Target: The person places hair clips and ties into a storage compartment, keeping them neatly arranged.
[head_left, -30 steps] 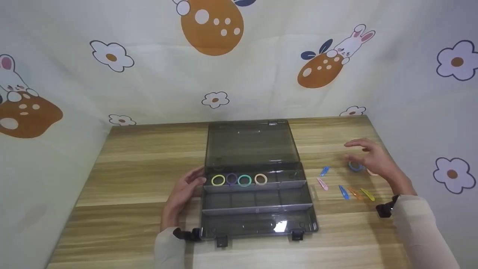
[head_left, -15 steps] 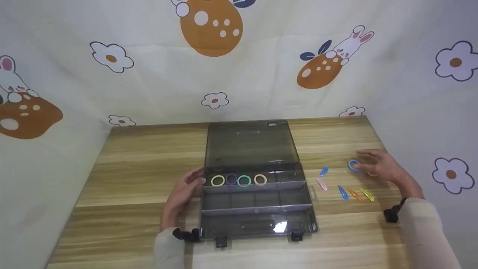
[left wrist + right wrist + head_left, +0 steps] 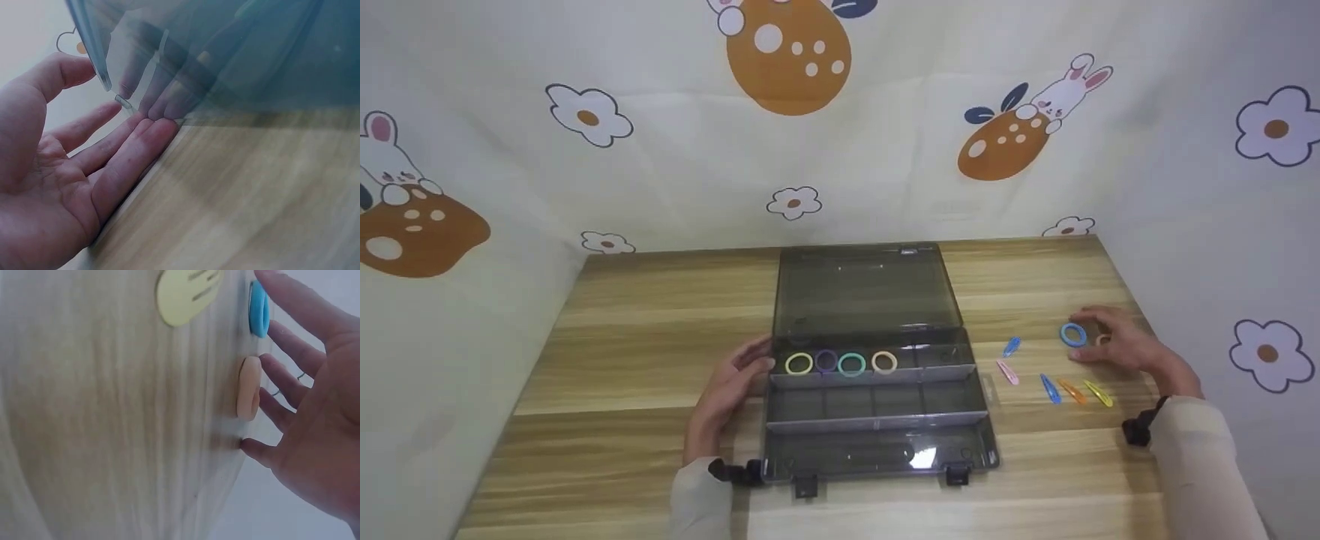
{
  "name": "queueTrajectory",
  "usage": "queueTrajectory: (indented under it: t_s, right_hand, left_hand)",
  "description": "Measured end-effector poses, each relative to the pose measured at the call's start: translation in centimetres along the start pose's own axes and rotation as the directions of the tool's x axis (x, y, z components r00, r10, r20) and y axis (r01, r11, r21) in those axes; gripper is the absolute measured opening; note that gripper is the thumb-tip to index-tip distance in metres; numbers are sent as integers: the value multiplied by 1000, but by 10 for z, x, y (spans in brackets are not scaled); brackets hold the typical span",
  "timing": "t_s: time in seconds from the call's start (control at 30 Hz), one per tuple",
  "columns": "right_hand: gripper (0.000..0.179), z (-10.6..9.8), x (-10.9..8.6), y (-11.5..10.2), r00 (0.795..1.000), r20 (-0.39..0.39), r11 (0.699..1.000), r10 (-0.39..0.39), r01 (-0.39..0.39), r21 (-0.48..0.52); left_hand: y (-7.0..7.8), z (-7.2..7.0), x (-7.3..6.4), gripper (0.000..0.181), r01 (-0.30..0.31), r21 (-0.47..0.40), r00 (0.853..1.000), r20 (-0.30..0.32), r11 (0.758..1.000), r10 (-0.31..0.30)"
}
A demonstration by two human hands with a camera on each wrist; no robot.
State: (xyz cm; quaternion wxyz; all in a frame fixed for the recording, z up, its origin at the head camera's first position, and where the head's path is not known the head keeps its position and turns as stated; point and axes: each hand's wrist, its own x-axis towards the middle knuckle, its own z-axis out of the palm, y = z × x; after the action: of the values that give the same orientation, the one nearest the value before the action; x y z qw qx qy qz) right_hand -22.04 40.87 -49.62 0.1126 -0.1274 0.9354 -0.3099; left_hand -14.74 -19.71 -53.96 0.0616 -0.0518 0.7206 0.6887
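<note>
A dark see-through compartment box (image 3: 877, 448) lies with its lid (image 3: 862, 292) folded back. My left hand (image 3: 737, 379) rests against its left side; in the left wrist view the fairly straight fingers (image 3: 135, 152) touch the wall. Yellow (image 3: 799, 364), purple (image 3: 826, 361), green (image 3: 852, 364) and peach (image 3: 884, 363) hair ties sit along the back row. On the right, my right hand (image 3: 1129, 345) reaches around a blue hair tie (image 3: 1072, 334), thumb and index finger spread on either side. A second peach hair tie (image 3: 248, 388) lies under its other fingers, partly hidden in the head view.
Several snap hair clips lie right of the box: blue (image 3: 1012, 346), pink (image 3: 1007, 372), another blue (image 3: 1051, 388), orange (image 3: 1071, 390) and yellow (image 3: 1099, 393). Two black latches (image 3: 806, 486) jut from the box's front. Printed cloth walls (image 3: 690, 172) border the wooden table (image 3: 622, 360).
My right hand first drew back to the right and down, uncovering the blue hair tie, then came around it. My left hand and the box have stayed in place.
</note>
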Motion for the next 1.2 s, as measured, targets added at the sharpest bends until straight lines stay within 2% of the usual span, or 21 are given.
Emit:
queueTrajectory:
  t_s: [0.13, 0.27, 0.47, 0.63, 0.9, 1.2]
  right_hand:
    - [64, 2, 0, 0, 1000, -17, 1000, 20, -20, -1]
    - [57, 3, 1, -1, 999, -50, 1000, 4, -4, 2]
    - [43, 6, 1, -1, 997, -71, 997, 30, -25, 68]
    - [38, 7, 2, -1, 994, -92, 997, 52, -46, 62]
    - [41, 7, 4, -4, 989, -77, 992, 125, -123, 31]
    - [41, 4, 6, -12, 987, -75, 990, 140, -138, 40]
  left_hand:
    - [1, 0, 0, 50, 4, -6, 1000, 4, 1000, -4]
    - [1, 0, -1, 51, 5, -8, 1000, -4, 1000, -5]
    - [0, 0, 0, 50, 18, -10, 1000, -9, 1000, -18]
    - [0, 0, 0, 49, -12, 17, 1000, -12, 1000, 12]
    - [-4, 0, 1, 49, -30, 16, 1000, -5, 999, 30]
    - [-4, -2, 2, 50, -25, -9, 1000, 6, 1000, 25]
